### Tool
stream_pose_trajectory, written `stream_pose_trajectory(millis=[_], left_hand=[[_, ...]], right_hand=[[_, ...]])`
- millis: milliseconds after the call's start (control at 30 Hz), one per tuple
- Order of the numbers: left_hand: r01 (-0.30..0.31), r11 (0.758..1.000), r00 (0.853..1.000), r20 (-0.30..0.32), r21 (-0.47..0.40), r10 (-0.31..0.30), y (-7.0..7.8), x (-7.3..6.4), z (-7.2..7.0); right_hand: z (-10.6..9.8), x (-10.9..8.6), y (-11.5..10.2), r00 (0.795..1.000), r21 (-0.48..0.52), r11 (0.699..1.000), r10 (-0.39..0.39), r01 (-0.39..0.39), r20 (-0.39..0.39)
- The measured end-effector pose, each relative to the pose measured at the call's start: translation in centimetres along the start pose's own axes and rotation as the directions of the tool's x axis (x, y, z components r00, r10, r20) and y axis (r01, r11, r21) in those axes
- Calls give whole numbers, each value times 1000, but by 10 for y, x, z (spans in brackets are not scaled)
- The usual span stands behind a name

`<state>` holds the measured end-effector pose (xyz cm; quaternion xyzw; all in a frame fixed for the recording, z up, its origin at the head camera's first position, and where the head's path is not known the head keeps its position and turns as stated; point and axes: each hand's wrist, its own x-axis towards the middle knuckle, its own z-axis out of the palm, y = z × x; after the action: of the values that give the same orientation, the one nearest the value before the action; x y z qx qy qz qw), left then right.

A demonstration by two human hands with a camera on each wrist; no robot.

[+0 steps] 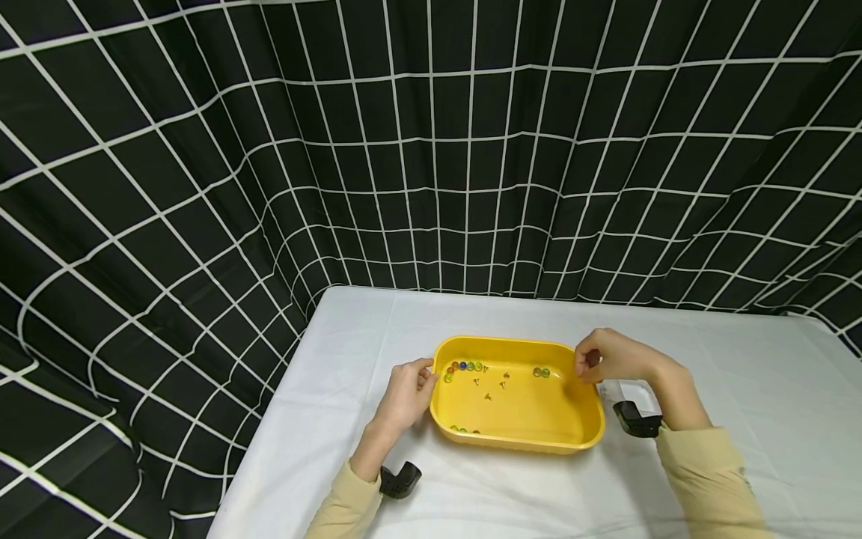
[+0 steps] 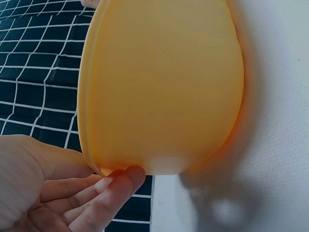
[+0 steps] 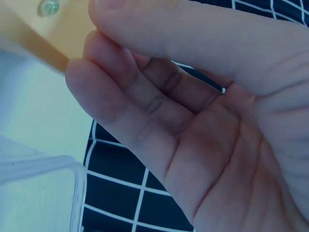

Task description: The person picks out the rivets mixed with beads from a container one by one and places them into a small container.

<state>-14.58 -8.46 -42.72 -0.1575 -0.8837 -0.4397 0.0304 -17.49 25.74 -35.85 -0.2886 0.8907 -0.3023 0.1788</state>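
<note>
A yellow tub [image 1: 515,442] stands on the white-covered table. My left hand [image 1: 406,393] pinches its left rim, with the thumb and fingertips [image 2: 133,179] at the edge in the left wrist view. My right hand [image 1: 609,355] is at the tub's right end, its fingers bent and the thumb close to the fingertips [image 3: 91,82]; I cannot tell whether they pinch anything. Inside the tub, coloured glass marbles [image 1: 462,366] line the far left corner. Two more marbles [image 1: 541,372] lie near the far right. Several small gold pin-like pieces [image 1: 503,385] are scattered on the tub's floor.
A clear plastic box [image 1: 638,391] stands just right of the tub, partly behind my right wrist. Black cloth with a white grid [image 1: 498,172] hangs behind the table [image 1: 364,329]. Black devices are strapped to both wrists.
</note>
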Motion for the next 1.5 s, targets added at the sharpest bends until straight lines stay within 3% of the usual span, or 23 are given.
stream_pose_trajectory(millis=[467,867,1500], left_hand=[[-10,1000,1000,-6,3,10,-1,0,0],[-8,1000,1000,-6,3,8,-1,0,0],[-27,1000,1000,-13,-5,27,-2,0,1]], right_hand=[[-5,-18,10,999,20,1000,22,-21,-48],[-9,-32,16,993,44,994,100,-98,-64],[-11,-48,24,990,42,993,115,-112,-87]])
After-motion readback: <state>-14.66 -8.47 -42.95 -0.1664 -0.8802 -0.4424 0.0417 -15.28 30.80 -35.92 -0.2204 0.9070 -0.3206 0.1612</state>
